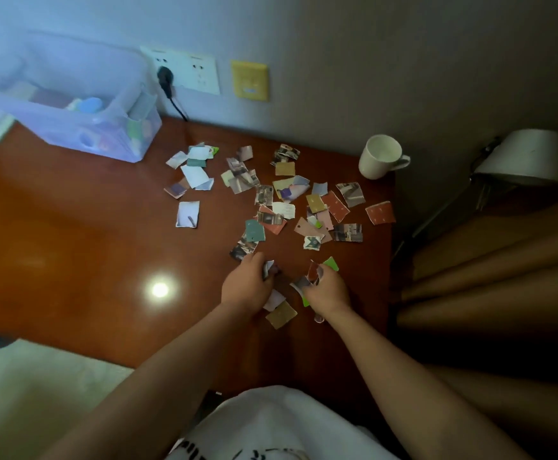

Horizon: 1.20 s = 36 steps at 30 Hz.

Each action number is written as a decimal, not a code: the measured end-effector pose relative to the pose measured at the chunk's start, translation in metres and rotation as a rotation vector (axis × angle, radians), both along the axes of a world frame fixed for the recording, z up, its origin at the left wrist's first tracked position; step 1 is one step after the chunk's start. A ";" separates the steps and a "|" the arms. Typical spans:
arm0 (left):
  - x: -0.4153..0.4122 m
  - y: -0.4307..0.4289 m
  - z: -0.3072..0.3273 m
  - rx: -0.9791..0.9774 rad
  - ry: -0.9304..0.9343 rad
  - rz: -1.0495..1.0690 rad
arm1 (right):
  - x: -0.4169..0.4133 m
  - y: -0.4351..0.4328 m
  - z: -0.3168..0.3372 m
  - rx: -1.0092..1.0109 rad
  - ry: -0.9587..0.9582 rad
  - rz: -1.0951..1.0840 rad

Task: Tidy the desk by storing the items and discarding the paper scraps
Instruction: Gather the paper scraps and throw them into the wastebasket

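Observation:
Several torn paper scraps [284, 200] in mixed colours lie scattered over the right half of the reddish wooden desk [72, 234]. My left hand [246, 287] is closed on a few scraps near the desk's front. My right hand [327, 288] grips a bunch of scraps, red, white and green ones sticking out. A tan scrap [281, 314] and a white one lie on the desk between my wrists. A white mug [382, 156] stands at the back right corner of the desk.
A translucent storage box [82, 121] with small items inside sits at the back left by the wall. A plugged-in wall socket [184, 69] and a yellow plate [249, 80] are on the wall. A lamp shade [523, 157] and brown curtain are right of the desk.

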<state>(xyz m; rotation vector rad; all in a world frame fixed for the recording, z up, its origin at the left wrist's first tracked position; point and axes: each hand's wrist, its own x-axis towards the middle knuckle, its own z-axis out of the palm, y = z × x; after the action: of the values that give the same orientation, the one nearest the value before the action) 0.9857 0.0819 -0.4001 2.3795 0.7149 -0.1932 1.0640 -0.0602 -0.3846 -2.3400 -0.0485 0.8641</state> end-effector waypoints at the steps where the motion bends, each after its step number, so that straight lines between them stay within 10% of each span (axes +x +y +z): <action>1: -0.006 0.001 0.004 -0.014 -0.009 0.048 | -0.001 0.004 0.006 0.024 0.003 0.007; 17: -0.191 0.068 0.063 0.131 -0.096 0.860 | -0.128 0.152 0.069 0.284 -0.075 0.704; 36: -0.506 0.317 0.078 0.002 -0.078 1.220 | -0.417 0.460 0.071 0.398 -0.053 1.098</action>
<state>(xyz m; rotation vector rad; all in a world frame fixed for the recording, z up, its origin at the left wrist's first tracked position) 0.4797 0.3987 -0.3226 1.5525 1.9236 0.4110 0.6475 0.4002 -0.3133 -1.8418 -1.4778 1.1179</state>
